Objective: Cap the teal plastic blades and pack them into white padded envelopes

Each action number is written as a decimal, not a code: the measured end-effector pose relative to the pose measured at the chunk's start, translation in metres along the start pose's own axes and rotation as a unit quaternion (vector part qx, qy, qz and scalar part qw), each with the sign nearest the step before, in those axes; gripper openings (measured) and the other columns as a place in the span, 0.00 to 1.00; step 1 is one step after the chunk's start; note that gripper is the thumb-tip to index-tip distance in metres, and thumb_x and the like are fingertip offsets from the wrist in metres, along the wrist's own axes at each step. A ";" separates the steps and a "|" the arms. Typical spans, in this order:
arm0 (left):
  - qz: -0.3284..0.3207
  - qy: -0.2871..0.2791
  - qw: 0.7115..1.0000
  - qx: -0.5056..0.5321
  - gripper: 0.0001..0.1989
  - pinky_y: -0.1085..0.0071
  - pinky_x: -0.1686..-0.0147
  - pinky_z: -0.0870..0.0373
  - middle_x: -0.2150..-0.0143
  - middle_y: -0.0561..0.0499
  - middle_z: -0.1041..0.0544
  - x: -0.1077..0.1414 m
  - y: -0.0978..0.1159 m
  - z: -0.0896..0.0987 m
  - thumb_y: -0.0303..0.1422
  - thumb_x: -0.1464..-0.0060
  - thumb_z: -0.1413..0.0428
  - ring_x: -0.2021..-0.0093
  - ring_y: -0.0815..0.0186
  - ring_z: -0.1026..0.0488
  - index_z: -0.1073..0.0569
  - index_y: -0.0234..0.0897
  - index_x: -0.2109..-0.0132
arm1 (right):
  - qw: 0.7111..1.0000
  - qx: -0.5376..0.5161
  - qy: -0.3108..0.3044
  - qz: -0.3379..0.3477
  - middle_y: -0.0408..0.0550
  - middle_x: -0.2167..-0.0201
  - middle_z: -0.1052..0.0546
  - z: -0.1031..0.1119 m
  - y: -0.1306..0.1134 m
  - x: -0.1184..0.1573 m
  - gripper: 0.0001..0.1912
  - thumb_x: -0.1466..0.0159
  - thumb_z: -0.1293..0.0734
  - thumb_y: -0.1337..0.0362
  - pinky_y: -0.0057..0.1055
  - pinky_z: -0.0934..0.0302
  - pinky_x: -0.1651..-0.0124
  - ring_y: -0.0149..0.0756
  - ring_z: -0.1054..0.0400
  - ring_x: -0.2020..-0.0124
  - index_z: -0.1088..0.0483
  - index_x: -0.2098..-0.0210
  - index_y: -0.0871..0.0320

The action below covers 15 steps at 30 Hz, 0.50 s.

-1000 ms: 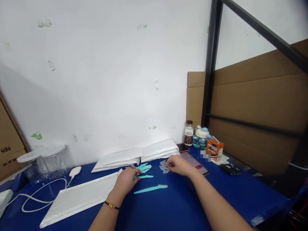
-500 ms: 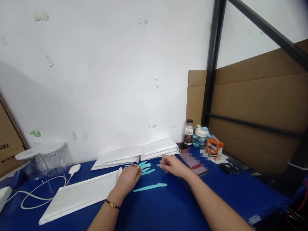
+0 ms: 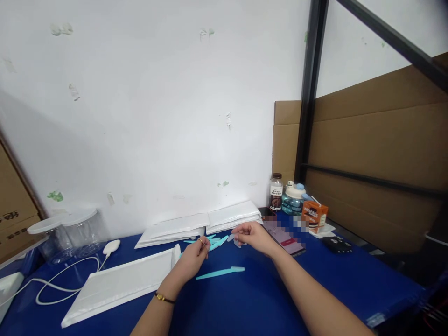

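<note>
My left hand is pinched on a teal razor-like tool, whose blade end points right toward my other hand. Several more teal tools lie in a small pile behind my left fingers. My right hand has its fingertips pressed together, with small translucent caps at and just below them. A single teal tool lies apart on the blue table, nearer me. Left of my left hand is a white padded envelope, its flap end toward the hand.
Stacked white envelopes lie along the wall. A phone, a dark bottle, a blue jug and an orange carton stand or lie at right. Clear jars and a white cable are at left.
My left hand has lifted a teal tool from the pile, and its blade end now reaches toward my right hand. My right hand has shifted slightly, its fingertips still together.
</note>
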<state>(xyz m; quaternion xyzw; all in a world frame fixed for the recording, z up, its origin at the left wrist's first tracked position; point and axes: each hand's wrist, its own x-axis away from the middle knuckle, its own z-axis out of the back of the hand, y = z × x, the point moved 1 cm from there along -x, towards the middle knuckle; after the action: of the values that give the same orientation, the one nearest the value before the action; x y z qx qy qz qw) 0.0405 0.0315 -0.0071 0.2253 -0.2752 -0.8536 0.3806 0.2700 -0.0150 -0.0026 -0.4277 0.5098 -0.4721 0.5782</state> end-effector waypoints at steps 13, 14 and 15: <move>-0.020 -0.031 0.999 0.021 0.15 0.74 0.69 0.42 0.73 0.54 0.31 0.004 0.014 -0.002 0.42 0.43 0.60 0.72 0.68 0.36 0.37 0.38 0.67 | 0.999 -0.004 -0.036 -0.001 0.43 0.81 0.27 -0.002 0.002 0.000 0.17 0.52 0.28 0.57 0.26 0.41 0.73 0.28 0.34 0.79 0.26 0.67 0.64; -0.019 -0.024 0.999 0.017 0.14 0.74 0.69 0.42 0.73 0.55 0.31 0.004 0.013 -0.001 0.42 0.43 0.60 0.72 0.68 0.36 0.37 0.38 0.67 | 1.000 -0.004 -0.025 -0.003 0.44 0.81 0.27 0.001 0.000 0.001 0.17 0.52 0.28 0.57 0.25 0.41 0.73 0.28 0.34 0.79 0.26 0.68 0.64; -0.017 -0.017 1.000 0.012 0.14 0.74 0.69 0.43 0.74 0.55 0.31 0.003 0.011 -0.001 0.42 0.43 0.60 0.72 0.69 0.36 0.37 0.38 0.66 | 1.000 -0.004 -0.012 -0.004 0.44 0.80 0.27 0.004 -0.003 0.001 0.17 0.53 0.28 0.57 0.25 0.42 0.74 0.28 0.35 0.79 0.26 0.68 0.64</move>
<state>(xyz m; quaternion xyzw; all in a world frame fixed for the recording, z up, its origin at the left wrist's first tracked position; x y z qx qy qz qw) 0.0448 0.0229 -0.0014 0.2200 -0.2884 -0.8602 0.3584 0.2732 -0.0170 0.0007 -0.4375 0.5027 -0.4673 0.5810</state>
